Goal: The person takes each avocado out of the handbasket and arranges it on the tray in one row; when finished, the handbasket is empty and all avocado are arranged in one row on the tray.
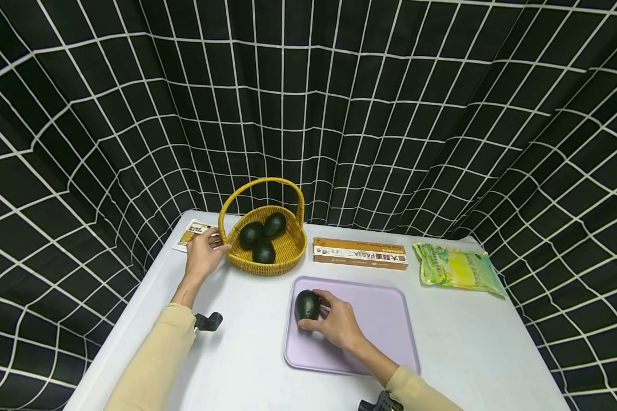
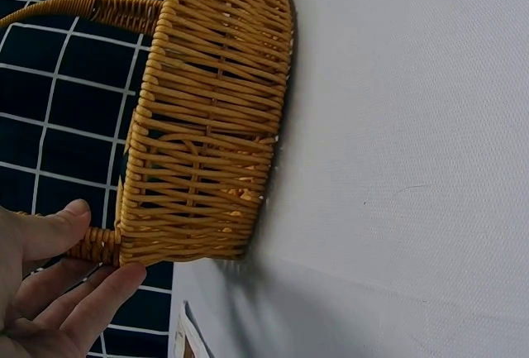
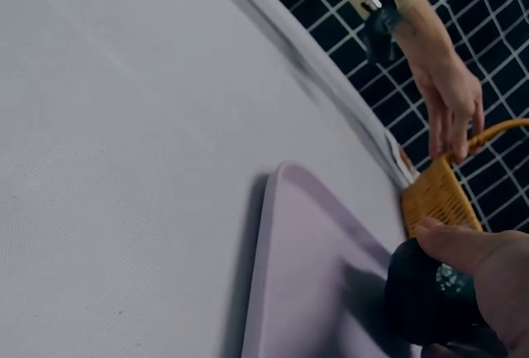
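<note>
1. Wicker-woven, the basket (image 1: 267,268) is set near the table's (image 1: 226,354) far-left corner; its handle (image 1: 270,179) is gripped at the left foot by the left hand (image 1: 204,254), seemingly for steadiness.
2. Three avocados (image 1: 264,251) are gathered inside, contained by its walls.
3. Another avocado (image 1: 307,305) is grasped between the right hand's (image 1: 339,322) thumb and fingers, probably to prevent rolling.
4. It is held at the tray's (image 1: 380,314) far-left corner; whether contact is made cannot be told.
5. Towards the table's far edge, a box (image 1: 360,254) is laid, presumably out of the way.
</note>
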Tool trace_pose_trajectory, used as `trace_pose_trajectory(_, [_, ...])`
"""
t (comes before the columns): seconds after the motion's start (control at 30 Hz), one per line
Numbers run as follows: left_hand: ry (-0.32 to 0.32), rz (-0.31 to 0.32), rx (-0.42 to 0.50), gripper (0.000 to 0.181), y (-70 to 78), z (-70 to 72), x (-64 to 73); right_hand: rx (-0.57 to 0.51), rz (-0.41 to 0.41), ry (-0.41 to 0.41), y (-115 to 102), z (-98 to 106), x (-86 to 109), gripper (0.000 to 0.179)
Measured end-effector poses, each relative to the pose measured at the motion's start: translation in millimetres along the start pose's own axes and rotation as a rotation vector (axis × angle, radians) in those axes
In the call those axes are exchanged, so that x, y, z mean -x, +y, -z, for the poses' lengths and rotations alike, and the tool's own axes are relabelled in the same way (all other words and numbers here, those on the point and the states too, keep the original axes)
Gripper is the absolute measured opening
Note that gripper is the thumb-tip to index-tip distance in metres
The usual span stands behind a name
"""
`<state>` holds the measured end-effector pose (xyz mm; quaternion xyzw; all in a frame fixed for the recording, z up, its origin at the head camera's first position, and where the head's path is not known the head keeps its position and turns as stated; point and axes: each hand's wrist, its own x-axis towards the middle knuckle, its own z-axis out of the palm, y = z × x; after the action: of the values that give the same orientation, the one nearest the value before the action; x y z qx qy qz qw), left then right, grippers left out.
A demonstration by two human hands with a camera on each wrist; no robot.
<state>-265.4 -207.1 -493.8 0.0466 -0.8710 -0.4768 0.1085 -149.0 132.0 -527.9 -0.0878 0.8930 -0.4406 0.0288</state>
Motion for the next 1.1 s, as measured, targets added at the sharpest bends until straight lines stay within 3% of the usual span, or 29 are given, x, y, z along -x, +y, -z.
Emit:
trace_pose_trajectory(0.27, [-0.003,0.002,0.008,0.057,1.3,-0.8,-0.7,-0.043,0.027,0.021,1.5,-5.7,3.5,0.086])
trace_pose_trajectory(0.5, [0.0,0.003,0.013,0.056,1.5,-0.1,0.0,-0.006,0.066,0.026,1.4,-6.5,6.1,0.087])
trace_pose_trajectory(0.87, [-0.003,0.036,-0.022,0.057,2.0,-0.2,0.7,0.046,0.062,0.029,-0.2,-6.1,7.0,0.087])
trace_pose_trajectory(1.1, [-0.004,0.022,-0.018,0.056,2.3,-0.3,0.2,0.04,0.064,0.027,-2.5,-4.7,7.9,0.088])
